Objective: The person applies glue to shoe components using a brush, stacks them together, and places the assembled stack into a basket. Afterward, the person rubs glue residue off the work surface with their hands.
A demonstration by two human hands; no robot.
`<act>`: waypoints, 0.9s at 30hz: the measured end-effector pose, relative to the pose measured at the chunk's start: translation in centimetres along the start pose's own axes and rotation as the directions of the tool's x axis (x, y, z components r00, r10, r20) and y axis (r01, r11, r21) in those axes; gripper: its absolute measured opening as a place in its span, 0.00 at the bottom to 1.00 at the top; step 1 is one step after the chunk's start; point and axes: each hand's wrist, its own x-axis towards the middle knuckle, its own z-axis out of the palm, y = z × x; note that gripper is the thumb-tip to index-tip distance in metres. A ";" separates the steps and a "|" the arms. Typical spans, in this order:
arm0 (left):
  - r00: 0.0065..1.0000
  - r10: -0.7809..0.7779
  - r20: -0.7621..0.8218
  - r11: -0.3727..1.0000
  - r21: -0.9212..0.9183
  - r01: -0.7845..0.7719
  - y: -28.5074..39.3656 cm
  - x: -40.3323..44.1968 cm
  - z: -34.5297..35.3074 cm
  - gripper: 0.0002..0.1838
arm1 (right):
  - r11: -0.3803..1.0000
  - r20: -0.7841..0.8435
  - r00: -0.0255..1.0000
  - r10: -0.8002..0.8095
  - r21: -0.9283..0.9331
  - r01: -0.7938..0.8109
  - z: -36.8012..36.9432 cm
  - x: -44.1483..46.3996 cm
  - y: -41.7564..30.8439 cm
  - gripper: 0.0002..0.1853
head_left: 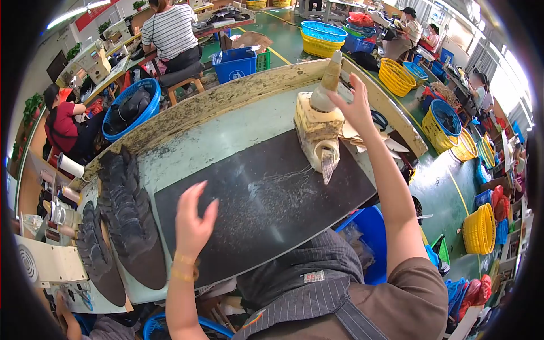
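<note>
From where I stand, the bench (226, 133) holds a black mat (249, 209), and the worker's left hand (195, 218) hovers over its left side, palm loosely open, thumb and fingers spread apart. A yellowish bracelet (184, 268) circles that wrist. The right hand (356, 107) is raised beside the pale cone (332, 76) at the far right of the bench, its fingers and thumb apart too; whether the thumb touches the cone's base, I cannot tell. The cone stands upright on a stained block (318, 119), which sits at the mat's far right corner, with a round-mouthed spout (327, 154) pointing back toward the worker. Cream cut pieces (362, 137) lie just beside it.

Left of the mat, dark, ridged pieces rest in a long stack (133, 238) and a shorter stack (97, 255).

As for writing, the striped apron (297, 303) bears a pale label (313, 276) with red marks, too small to read. A blue crate (235, 68) beyond the bench shows a round white emblem, and the lettering on the red banner (89, 18) is likewise unreadable.
</note>
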 end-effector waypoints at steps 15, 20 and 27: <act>0.747 0.340 0.571 0.927 -0.339 -0.162 1.0 23.4 24.5 0.63 | 0.576 0.330 0.477 -0.815 0.374 0.727 -2.7 -15.1 -2.2 0.23; 0.768 0.347 0.538 0.914 -0.377 -0.149 1.0 23.2 24.7 0.59 | 0.834 0.201 0.940 -0.275 0.536 0.129 -1.0 -11.7 2.0 0.30; 0.829 0.406 0.383 0.883 -0.397 -0.249 0.0 22.4 26.5 0.56 | 0.819 0.417 0.903 -0.106 0.552 -0.159 -0.1 -10.1 2.3 0.28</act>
